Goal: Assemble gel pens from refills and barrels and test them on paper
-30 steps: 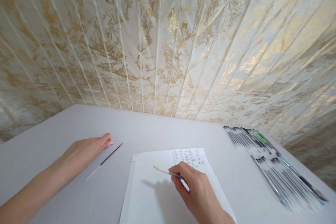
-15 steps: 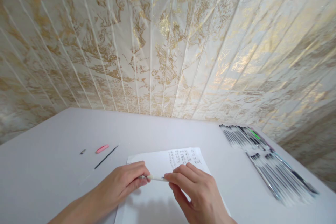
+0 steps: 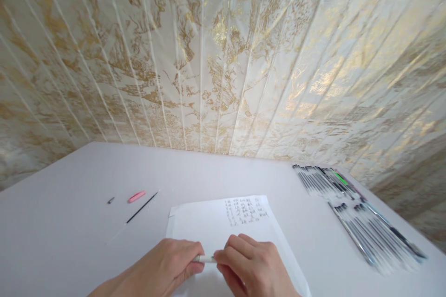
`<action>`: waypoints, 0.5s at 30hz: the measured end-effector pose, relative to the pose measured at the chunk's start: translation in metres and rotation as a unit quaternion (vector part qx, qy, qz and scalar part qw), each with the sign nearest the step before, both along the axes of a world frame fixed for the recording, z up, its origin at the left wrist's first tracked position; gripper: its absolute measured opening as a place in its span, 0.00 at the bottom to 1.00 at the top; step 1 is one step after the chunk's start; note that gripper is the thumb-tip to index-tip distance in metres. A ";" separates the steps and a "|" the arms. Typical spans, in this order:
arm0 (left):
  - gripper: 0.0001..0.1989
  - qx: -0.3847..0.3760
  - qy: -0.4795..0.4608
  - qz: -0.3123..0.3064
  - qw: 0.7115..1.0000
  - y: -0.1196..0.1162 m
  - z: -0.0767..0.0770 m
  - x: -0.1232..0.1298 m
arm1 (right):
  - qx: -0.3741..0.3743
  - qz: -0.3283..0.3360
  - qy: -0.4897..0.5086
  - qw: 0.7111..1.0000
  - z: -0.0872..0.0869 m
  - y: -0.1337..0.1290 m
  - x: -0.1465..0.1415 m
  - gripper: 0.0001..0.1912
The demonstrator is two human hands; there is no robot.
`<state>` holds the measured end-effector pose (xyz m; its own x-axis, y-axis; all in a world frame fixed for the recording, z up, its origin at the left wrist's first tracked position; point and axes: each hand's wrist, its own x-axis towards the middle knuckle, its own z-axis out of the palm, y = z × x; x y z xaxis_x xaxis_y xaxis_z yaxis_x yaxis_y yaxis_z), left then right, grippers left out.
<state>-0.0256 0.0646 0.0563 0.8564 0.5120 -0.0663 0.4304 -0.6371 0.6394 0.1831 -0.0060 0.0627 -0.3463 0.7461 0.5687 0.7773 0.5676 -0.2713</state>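
Note:
A slim white pen [image 3: 208,259] is held level between my two hands above a sheet of paper [image 3: 198,222]. My left hand [image 3: 170,264] pinches its left end between thumb and fingers. At the other end, my right hand [image 3: 256,264] has its fingers closed round the pen, so only a short middle stretch shows. Handwriting in dark ink covers the upper right of the paper. To the left of the sheet lie a dark ink refill [image 3: 142,207], a pink pen cap [image 3: 136,196] and a tiny dark piece [image 3: 111,200], too small to name.
On the right of the white table [image 3: 87,181], many pens and refills lie in rows [image 3: 369,232], with another group [image 3: 315,180] behind them. A gold-patterned curtain or covering [image 3: 209,55] rises along the table's far edge.
Both hands have moved down and nearer to me with the pen, and closer together, so less of it shows. More of the handwriting is uncovered.

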 end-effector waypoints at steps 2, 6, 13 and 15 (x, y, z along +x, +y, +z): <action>0.15 0.004 0.023 0.002 1.000 -0.002 -0.004 0.000 | -0.015 0.003 0.028 1.000 -0.003 0.000 0.000 0.13; 0.13 0.021 0.054 0.010 0.998 -0.003 -0.006 0.002 | -0.048 -0.006 0.061 0.997 -0.007 0.001 0.000 0.13; 0.11 0.048 0.073 0.005 0.996 -0.004 -0.006 0.006 | -0.081 -0.014 0.073 0.994 -0.015 -0.003 -0.001 0.12; 0.12 0.047 0.060 0.010 0.997 -0.004 -0.006 0.005 | -0.101 -0.012 0.082 0.991 -0.012 -0.003 -0.001 0.12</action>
